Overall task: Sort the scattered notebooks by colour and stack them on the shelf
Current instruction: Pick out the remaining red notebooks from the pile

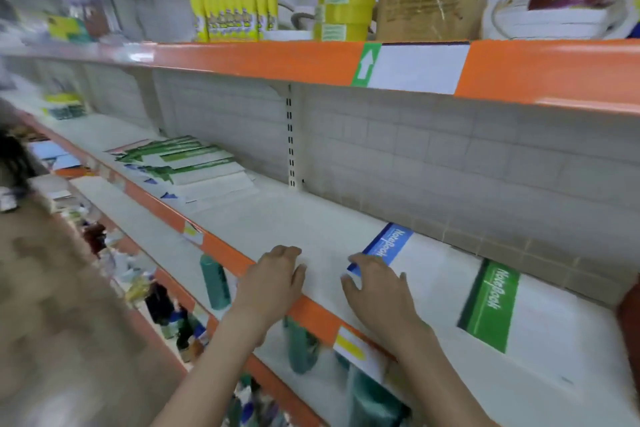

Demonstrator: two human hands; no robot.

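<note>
the left hand point(277, 279) lies flat on the bare white shelf point(277, 218) near its orange front edge, fingers relaxed and holding nothing. just beside it, the right hand point(375, 288) rests with fingertips on the near corner of the blue notebook point(389, 246), fingers spread, not curled round it. a green notebook point(491, 302) lies flat to the right, apart from the blue one. farther left along the shelf sits a scattered pile of green and blue notebooks point(187, 163).
</note>
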